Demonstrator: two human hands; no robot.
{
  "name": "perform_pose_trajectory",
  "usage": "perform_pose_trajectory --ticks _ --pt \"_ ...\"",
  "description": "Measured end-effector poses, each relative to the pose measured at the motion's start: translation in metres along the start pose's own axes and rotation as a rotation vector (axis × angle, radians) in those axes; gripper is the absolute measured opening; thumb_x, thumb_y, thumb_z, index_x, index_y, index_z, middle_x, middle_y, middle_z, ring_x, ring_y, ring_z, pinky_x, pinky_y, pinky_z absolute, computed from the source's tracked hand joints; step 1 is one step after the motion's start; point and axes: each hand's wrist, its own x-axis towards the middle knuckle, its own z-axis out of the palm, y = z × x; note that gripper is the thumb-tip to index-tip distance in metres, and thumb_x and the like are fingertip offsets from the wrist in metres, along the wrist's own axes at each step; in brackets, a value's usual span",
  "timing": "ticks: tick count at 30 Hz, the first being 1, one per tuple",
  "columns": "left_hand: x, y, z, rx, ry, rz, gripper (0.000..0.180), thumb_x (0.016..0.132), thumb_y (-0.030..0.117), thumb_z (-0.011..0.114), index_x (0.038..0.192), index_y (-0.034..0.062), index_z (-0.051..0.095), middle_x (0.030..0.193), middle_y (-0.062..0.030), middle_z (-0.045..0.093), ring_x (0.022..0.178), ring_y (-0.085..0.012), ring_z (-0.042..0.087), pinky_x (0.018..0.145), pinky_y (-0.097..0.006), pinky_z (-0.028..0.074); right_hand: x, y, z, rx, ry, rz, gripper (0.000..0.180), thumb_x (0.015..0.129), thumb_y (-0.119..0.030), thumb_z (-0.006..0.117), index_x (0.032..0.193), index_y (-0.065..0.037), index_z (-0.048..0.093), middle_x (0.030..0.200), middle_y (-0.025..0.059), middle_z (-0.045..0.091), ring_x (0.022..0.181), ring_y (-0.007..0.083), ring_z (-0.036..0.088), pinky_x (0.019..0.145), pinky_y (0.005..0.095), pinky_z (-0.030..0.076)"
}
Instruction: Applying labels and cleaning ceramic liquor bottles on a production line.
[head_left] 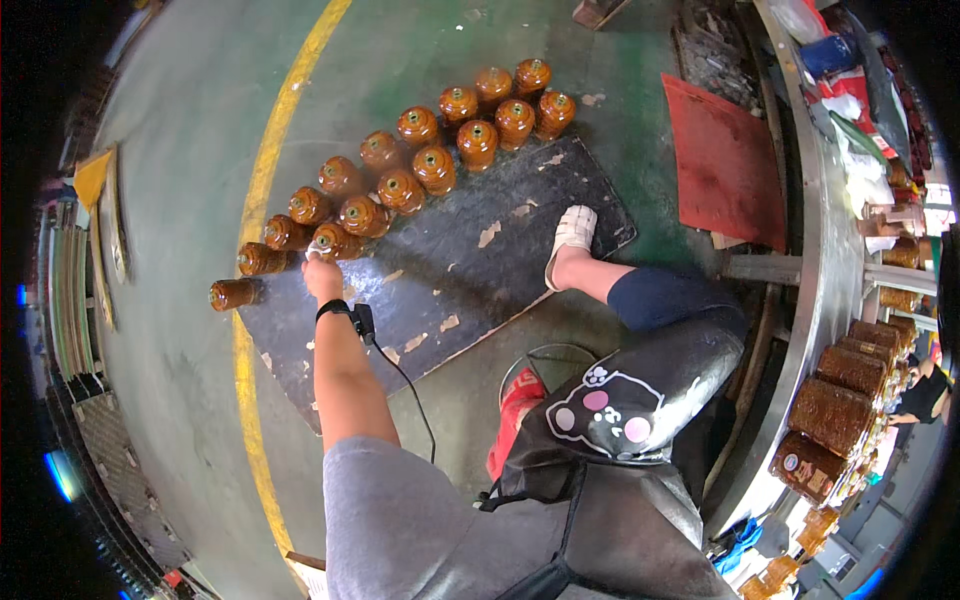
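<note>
My left hand (pixel 322 272) reaches over a dark worn board (pixel 430 280) on the floor, its fingers closed on a small white cloth-like piece (pixel 319 250). The piece is pressed against the top of a shiny amber bottle (pixel 340 240). Whether the fingers also grip this bottle I cannot tell. Several matching amber bottles (pixel 400 190) stand in two slanting rows along the board's far edge. One amber bottle (pixel 233 293) sits at the near left end of the rows. On my left wrist is a black band with a device (pixel 362 318) and a cable. My right hand is out of view.
A yellow line (pixel 262 190) crosses the green floor at left. My foot in a white clog (pixel 574 238) rests at the board's right side. At right are a red panel (pixel 725 160) and a metal-edged bench (pixel 800 400) with several large brown-filled containers (pixel 838 408).
</note>
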Motion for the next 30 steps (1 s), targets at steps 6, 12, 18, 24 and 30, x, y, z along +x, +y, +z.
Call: perform_pose_trajectory --ticks 6,12,18,24,30 --pt "0.041 -0.011 0.038 0.029 0.026 0.013 0.034 0.083 0.022 0.067 0.112 0.0059 0.064 0.101 -0.0230 0.066 0.097 -0.0402 0.064 0.085 -0.048 0.052 0.047 -0.037 0.050 -0.001 0.040 0.032 0.066 0.094 -0.019 0.026 0.153 0.005 0.012 0.163 0.0186 0.004 0.150 0.0348 0.005 0.123 0.0439 0.011" --pt "0.056 0.001 0.031 0.119 0.015 0.065 0.027 0.082 0.017 0.069 0.104 0.0025 0.063 0.103 -0.0233 0.066 0.096 -0.0409 0.065 0.082 -0.049 0.053 0.026 -0.019 0.016 -0.218 -0.105 -0.019 0.069 0.096 -0.028 0.024 0.153 0.007 0.005 0.162 0.0209 0.002 0.149 0.0403 0.003 0.122 0.0526 0.006" --pt "0.057 0.001 0.028 0.146 0.071 0.044 0.027 0.082 0.018 0.071 0.102 0.0014 0.062 0.103 -0.0209 0.066 0.096 -0.0391 0.065 0.081 -0.048 0.053 0.048 -0.036 0.008 -0.194 -0.112 -0.080 0.070 0.095 -0.033 0.025 0.150 0.006 0.005 0.158 0.0200 0.002 0.145 0.0361 0.006 0.119 0.0482 0.005" --pt "0.081 -0.048 0.055 0.009 0.115 0.294 0.034 0.086 0.013 0.057 0.118 0.0081 0.067 0.100 -0.0205 0.071 0.090 -0.0365 0.069 0.078 -0.047 0.055 -0.201 0.183 0.049 0.710 0.094 0.266 0.045 0.095 -0.028 0.035 0.128 0.002 0.036 0.127 0.0208 0.036 0.115 0.0349 0.037 0.097 0.0464 0.029" --pt "0.109 -0.005 0.122 -0.116 -0.014 0.421 0.039 0.098 0.029 0.043 0.123 0.0064 0.062 0.118 -0.0153 0.066 0.101 -0.0309 0.065 0.088 -0.043 0.051 -0.824 0.299 0.184 0.335 -0.463 1.595 0.033 0.095 -0.023 0.045 0.107 -0.002 0.067 0.096 0.0216 0.069 0.085 0.0336 0.068 0.074 0.0445 0.054"
